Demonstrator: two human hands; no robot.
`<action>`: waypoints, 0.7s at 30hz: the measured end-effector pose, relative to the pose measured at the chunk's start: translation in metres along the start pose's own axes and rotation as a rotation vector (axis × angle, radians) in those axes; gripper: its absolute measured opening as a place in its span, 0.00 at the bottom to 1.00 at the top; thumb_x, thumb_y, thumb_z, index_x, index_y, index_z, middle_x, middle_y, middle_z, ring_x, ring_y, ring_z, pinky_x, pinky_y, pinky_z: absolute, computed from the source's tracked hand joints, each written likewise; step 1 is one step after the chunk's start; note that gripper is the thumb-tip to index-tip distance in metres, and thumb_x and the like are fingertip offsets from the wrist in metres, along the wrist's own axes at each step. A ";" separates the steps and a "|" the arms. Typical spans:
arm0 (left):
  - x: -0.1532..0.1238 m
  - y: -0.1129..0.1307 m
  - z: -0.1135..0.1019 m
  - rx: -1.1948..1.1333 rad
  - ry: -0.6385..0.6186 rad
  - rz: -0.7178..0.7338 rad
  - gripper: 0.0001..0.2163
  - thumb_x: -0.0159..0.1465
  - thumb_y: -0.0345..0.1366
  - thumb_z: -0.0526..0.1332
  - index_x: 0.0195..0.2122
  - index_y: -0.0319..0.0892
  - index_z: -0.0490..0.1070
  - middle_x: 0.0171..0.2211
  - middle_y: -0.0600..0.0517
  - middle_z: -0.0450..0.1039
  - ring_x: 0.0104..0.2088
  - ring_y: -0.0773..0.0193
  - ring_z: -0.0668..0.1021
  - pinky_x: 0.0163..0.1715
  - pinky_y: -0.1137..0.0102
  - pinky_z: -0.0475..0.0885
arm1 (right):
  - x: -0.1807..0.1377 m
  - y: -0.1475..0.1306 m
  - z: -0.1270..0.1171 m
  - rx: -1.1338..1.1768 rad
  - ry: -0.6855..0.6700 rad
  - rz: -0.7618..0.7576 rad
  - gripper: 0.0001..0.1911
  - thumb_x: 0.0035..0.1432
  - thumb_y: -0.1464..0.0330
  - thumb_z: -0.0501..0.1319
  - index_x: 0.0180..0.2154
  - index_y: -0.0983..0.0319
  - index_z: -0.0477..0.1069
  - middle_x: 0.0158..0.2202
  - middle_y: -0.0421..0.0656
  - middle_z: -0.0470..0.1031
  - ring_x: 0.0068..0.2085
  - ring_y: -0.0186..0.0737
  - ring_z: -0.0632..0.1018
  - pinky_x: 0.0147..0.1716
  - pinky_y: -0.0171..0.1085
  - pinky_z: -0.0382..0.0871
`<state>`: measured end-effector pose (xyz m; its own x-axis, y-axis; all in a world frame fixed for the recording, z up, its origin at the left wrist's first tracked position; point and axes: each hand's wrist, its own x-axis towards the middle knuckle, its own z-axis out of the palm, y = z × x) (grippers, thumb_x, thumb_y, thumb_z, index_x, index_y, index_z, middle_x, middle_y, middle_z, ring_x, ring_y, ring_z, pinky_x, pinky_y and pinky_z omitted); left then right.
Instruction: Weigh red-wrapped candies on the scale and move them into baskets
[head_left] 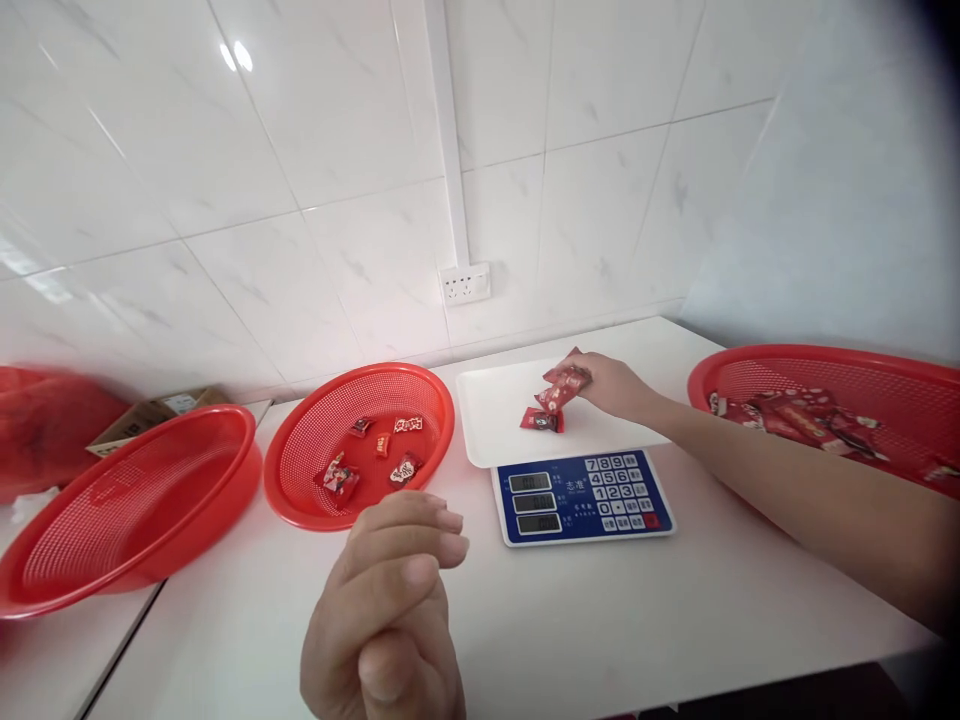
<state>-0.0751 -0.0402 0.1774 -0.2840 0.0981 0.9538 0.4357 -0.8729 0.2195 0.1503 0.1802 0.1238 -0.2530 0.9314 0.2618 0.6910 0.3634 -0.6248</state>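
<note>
My right hand (611, 384) is closed round several red wrapped candies (564, 388) over the white tray of the digital scale (487, 430). Just below them, another dark red wrapped candy (541, 420) lies on the tray. The scale's blue keypad panel (583, 500) faces me; the digits on its displays are too faint to read surely. In the foreground, my left hand (390, 610) is raised in front of the table with its fingers curled in and the thumb bent against them. Nothing shows in it.
A red mesh basket (300, 410) with several small wrapped candies stands left of the scale. Farther left is another red basket (225, 480), with a cardboard box (142, 420) and a red bag (52, 430) behind. At right, a red basket (750, 362) holds more red packets. A wall socket (466, 284) is behind.
</note>
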 end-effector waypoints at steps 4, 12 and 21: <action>-0.001 0.001 0.001 -0.009 -0.029 -0.002 0.12 0.69 0.37 0.51 0.41 0.41 0.73 0.28 0.55 0.75 0.28 0.65 0.77 0.29 0.64 0.76 | -0.002 0.001 -0.007 -0.108 0.025 0.010 0.13 0.53 0.70 0.58 0.40 0.56 0.76 0.44 0.44 0.75 0.44 0.45 0.75 0.46 0.44 0.68; -0.002 0.003 0.002 0.034 -0.060 -0.025 0.11 0.68 0.39 0.51 0.39 0.43 0.72 0.25 0.55 0.74 0.27 0.63 0.78 0.26 0.64 0.75 | -0.015 0.005 -0.006 -0.124 0.001 -0.153 0.17 0.60 0.67 0.51 0.44 0.52 0.76 0.48 0.44 0.71 0.51 0.44 0.72 0.52 0.45 0.66; -0.002 0.004 0.003 0.023 -0.074 -0.015 0.11 0.69 0.38 0.50 0.40 0.41 0.71 0.27 0.55 0.75 0.29 0.64 0.78 0.28 0.65 0.75 | -0.025 -0.010 0.016 -0.197 -0.073 -0.368 0.22 0.59 0.72 0.48 0.48 0.55 0.74 0.55 0.47 0.67 0.54 0.48 0.70 0.54 0.48 0.65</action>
<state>-0.0706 -0.0422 0.1771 -0.2265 0.1468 0.9629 0.4518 -0.8600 0.2374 0.1389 0.1537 0.1124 -0.5493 0.7422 0.3839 0.6605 0.6671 -0.3447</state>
